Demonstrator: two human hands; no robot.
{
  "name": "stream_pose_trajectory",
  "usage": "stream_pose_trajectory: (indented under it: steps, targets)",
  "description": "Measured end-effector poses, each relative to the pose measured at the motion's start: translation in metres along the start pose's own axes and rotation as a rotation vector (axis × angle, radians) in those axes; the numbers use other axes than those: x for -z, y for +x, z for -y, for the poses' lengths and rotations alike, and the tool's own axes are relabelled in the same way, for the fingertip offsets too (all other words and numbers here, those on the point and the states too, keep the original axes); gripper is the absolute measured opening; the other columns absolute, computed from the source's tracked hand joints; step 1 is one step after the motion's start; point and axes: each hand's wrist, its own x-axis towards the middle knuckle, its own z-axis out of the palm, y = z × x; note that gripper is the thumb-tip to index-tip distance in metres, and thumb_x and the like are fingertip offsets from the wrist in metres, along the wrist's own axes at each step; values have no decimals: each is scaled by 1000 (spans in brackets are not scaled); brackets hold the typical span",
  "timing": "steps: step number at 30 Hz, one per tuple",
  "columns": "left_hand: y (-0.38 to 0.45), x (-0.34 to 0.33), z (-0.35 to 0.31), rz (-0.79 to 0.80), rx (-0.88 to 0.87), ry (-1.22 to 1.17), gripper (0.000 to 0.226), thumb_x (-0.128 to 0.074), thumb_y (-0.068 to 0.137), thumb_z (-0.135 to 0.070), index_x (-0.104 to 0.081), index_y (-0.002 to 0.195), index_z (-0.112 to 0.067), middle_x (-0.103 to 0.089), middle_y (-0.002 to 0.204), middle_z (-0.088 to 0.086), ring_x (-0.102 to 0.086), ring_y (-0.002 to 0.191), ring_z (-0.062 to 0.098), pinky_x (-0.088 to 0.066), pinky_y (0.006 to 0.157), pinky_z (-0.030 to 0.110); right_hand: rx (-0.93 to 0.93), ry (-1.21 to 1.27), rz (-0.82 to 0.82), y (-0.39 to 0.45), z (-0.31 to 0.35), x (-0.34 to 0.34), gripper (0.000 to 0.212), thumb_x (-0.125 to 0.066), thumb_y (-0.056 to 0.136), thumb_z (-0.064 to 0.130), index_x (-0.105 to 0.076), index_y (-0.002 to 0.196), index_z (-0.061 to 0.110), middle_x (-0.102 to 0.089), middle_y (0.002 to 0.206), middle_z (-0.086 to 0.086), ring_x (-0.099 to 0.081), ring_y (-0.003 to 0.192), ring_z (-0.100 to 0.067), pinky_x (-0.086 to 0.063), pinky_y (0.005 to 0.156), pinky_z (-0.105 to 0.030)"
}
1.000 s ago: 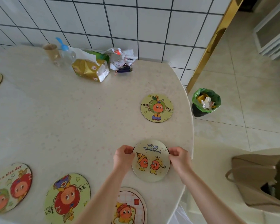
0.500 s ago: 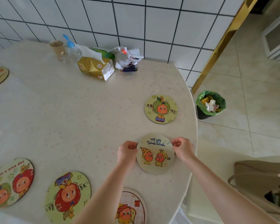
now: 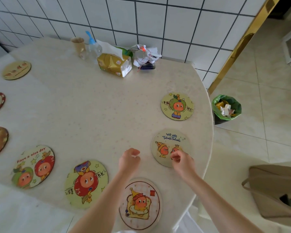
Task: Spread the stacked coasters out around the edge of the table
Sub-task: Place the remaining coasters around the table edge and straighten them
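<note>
Several round cartoon coasters lie flat around the rim of the pale round table [image 3: 91, 106]. The "we are" coaster [image 3: 168, 145] lies near the right edge, with the green-hooded coaster [image 3: 177, 106] beyond it and the toast coaster [image 3: 140, 204] at the near edge. My right hand [image 3: 181, 161] hovers over the near part of the "we are" coaster, fingers loosely curled and holding nothing. To that coaster's left, my left hand [image 3: 129, 159] hangs above the bare tabletop, also loosely curled and holding nothing.
More coasters [image 3: 86, 184] [image 3: 34, 167] [image 3: 16, 70] line the near-left and left rim. A tissue pack [image 3: 114, 64], bottle [image 3: 93, 47], cup [image 3: 78, 44] and crumpled wrappers [image 3: 146, 56] stand by the tiled wall. A green-lined bin [image 3: 226, 108] and a beige bag [image 3: 274, 192] sit on the floor at right.
Both hands have let go of the "we are" coaster, which now lies flat on the table. The hands have drawn back toward me and the view has swung left.
</note>
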Motion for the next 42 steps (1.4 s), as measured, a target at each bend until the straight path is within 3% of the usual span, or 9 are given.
stream_pose_trajectory:
  steps: [4, 7, 9, 14, 18, 23, 33, 38, 42]
  targets:
    - [-21, 40, 48, -78, -2, -25, 28, -48, 89, -5, -64, 106, -21, -62, 107, -7, -60, 94, 14, -47, 73, 25, -20, 22, 69, -46, 11, -45, 20, -58, 86, 4, -66, 100, 15, -65, 101, 2, -60, 92, -11, -47, 80, -19]
    - [-36, 71, 90, -146, 4, -14, 27, -50, 88, -6, -65, 105, -22, -65, 102, -7, -59, 93, 13, -43, 73, 24, -66, 54, 15, -81, 11, -76, 22, -59, 85, 7, -63, 103, 18, -59, 103, 4, -56, 94, -10, -40, 72, -13]
    - [-44, 92, 118, -166, -18, 11, 28, -52, 87, -5, -68, 106, -19, -67, 102, -4, -59, 94, 14, -45, 76, 27, -70, 20, -21, -106, 9, -94, 25, -61, 85, 11, -61, 108, 20, -53, 102, 7, -54, 101, -13, -42, 79, -18]
    - [-58, 134, 165, -135, -58, 30, 33, -53, 85, 1, -69, 104, -19, -63, 109, -1, -55, 94, 15, -42, 78, 26, -125, -62, -114, -144, 9, -114, 28, -62, 84, 13, -60, 111, 20, -52, 106, 5, -52, 109, -18, -40, 85, -26]
    - [-50, 158, 181, -87, -82, 135, 32, -57, 86, -3, -65, 114, -16, -58, 120, 3, -53, 112, 24, -47, 94, 40, -145, -65, -130, -160, 20, -123, 29, -62, 85, 14, -61, 114, 20, -57, 113, -1, -53, 111, -20, -43, 86, -28]
    - [-36, 164, 175, -61, -250, 400, 42, -56, 86, -3, -58, 127, -16, -55, 127, 3, -46, 113, 24, -47, 91, 38, -204, -41, -143, -177, 17, -127, 38, -63, 85, 10, -58, 122, 18, -53, 122, -5, -51, 113, -25, -43, 100, -40]
    - [-3, 139, 116, 142, -733, 860, 76, -54, 81, 12, -35, 145, -24, -41, 148, -1, -37, 136, 19, -43, 105, 38, -338, 36, -248, -173, 10, -116, 43, -56, 87, 4, -47, 128, 8, -52, 124, -14, -48, 113, -28, -37, 97, -39]
    - [2, 134, 108, 164, -769, 1021, 71, -53, 77, 13, -44, 138, -21, -46, 137, 1, -45, 125, 22, -40, 106, 39, -411, 139, -252, -169, 10, -107, 45, -60, 88, 18, -46, 129, 8, -50, 126, -16, -49, 106, -26, -38, 91, -34]
    - [1, 134, 108, 121, -793, 1028, 60, -53, 79, 9, -53, 130, -21, -48, 127, 2, -47, 115, 22, -42, 100, 38, -504, 220, -225, -167, 5, -101, 47, -55, 83, 2, -50, 129, 5, -49, 125, -18, -50, 102, -28, -39, 86, -34]
